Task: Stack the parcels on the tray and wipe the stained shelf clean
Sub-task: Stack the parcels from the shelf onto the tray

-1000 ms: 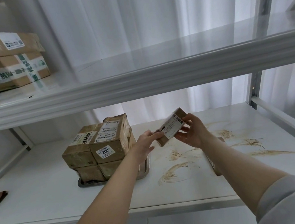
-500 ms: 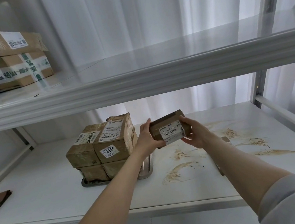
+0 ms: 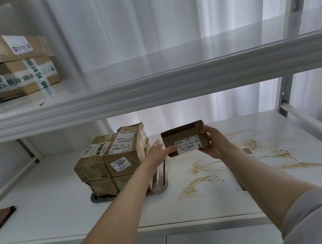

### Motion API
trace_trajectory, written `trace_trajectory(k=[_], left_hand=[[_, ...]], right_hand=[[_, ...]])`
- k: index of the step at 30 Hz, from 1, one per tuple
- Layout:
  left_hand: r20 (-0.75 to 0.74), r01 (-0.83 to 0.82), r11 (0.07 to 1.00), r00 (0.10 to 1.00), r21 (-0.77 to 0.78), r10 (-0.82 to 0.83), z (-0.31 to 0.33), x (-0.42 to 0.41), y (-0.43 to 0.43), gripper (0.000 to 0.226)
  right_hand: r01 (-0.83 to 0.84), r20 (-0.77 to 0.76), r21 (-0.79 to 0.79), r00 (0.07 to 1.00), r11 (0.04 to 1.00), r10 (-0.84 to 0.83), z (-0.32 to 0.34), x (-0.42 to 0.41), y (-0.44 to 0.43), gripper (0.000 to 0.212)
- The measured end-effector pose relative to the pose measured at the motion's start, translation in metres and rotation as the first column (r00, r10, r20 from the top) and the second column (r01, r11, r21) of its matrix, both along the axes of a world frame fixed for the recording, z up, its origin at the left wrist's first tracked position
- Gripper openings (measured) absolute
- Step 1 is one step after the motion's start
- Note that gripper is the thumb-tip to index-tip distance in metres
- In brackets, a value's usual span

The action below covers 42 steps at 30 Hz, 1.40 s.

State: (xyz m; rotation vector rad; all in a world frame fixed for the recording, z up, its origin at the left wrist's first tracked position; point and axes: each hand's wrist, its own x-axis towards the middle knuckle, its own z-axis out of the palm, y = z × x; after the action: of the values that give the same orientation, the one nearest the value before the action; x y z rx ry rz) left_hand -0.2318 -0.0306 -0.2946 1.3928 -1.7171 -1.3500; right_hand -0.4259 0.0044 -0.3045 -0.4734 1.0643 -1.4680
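Since a second ago you have turned the parcel point(image 3: 184, 139) level, its label toward you. Closest to you, the shelf point(image 3: 46, 215) carries a dark cloth point(image 3: 0, 218) at its left edge, untouched, and brown stains point(image 3: 199, 185) smeared across its right half. Beyond these, the tray point(image 3: 164, 183) sits just left of the stains, already loaded with a stack point(image 3: 116, 159) two layers high. Your left hand point(image 3: 155, 152) props the parcel's near left corner with fairly straight fingers, and your right hand point(image 3: 216, 143) is wrapped round its right end, so the parcel hangs in the air just right of the stack, above the tray's right rim. You look to be in the stacking step, with wiping not yet begun. Next, carry the parcel left and set it on the stack's top, which looks uneven, so ease it down level. Something brown shows behind your right forearm; I cannot tell what. Farthest off, the upper shelf point(image 3: 171, 76) holds more boxes point(image 3: 13, 66)
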Motion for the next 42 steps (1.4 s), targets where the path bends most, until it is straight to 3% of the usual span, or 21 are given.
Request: trace_trajectory(k=[3,6,7,10,13,21,33,40,42], left_hand=[[-0.047,-0.017,0.999,0.999,0.049,0.02,0.003,-0.001,0.001,0.088],[-0.079,0.0,0.996,0.997,0.089,0.007,0.007,-0.003,0.002,0.033],[-0.087,0.003,0.997,0.996,0.08,0.004,0.007,-0.004,0.0,0.031],[-0.109,0.002,1.0,0.994,0.013,-0.001,0.007,-0.007,-0.001,0.049],[-0.125,-0.044,0.997,0.992,-0.062,0.036,0.011,-0.01,0.0,0.048],[-0.155,-0.067,0.978,0.987,-0.198,0.036,0.027,-0.011,0.001,0.056],[-0.129,0.029,0.98,0.99,-0.196,-0.055,0.074,0.007,-0.006,0.06],[-0.257,-0.195,0.953,0.957,-0.232,0.133,0.089,0.039,-0.013,0.056],[-0.28,-0.296,0.94,0.929,-0.171,0.241,0.089,0.047,-0.017,0.04]], right_hand=[[-0.034,0.026,-0.019,0.999,0.999,0.034,0.001,0.001,0.001,0.031],[-0.06,0.058,-0.034,0.996,0.998,0.062,0.003,-0.001,0.002,0.038],[-0.06,0.07,-0.039,0.996,0.997,0.063,0.003,-0.001,0.002,0.036],[-0.037,0.101,-0.04,0.994,0.999,0.041,0.004,-0.002,0.002,0.033],[0.0,0.059,0.008,0.998,1.0,0.0,-0.001,-0.005,0.0,0.029],[-0.102,-0.061,0.033,0.993,0.994,0.104,-0.001,-0.007,-0.007,0.078],[-0.294,-0.06,0.042,0.953,0.955,0.296,0.018,0.003,-0.002,0.037],[-0.258,-0.043,0.03,0.965,0.966,0.259,0.04,0.045,-0.012,0.037],[-0.233,-0.034,0.052,0.971,0.971,0.235,0.047,0.054,-0.015,0.038]])
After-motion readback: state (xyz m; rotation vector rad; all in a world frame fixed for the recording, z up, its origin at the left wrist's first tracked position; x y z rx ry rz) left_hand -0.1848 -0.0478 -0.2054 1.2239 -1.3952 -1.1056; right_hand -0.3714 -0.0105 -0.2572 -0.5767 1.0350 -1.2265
